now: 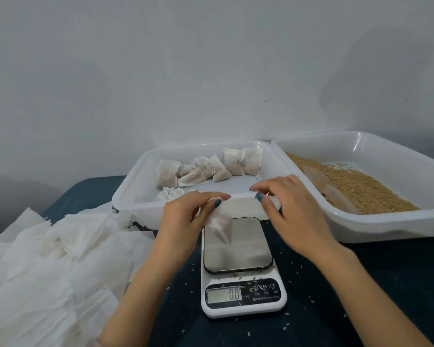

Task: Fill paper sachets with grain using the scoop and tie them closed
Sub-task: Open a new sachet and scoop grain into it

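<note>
My left hand (183,221) pinches the gathered top of a filled paper sachet (219,224), which hangs blurred just above the scale's steel platform (236,249). My right hand (291,209) is a short way to its right, level with the sachet's top. Its thumb and forefinger are pinched on a bit of white, apparently the sachet's string. Brown grain (361,186) lies in the white tray (386,221) at the right. A translucent scoop (331,194) rests in the grain.
A second white tray (125,199) behind the scale holds several tied sachets (211,169). A heap of empty paper sachets (48,259) covers the left. The scale's display (233,294) reads zero. Loose grains dot the dark cloth (336,296).
</note>
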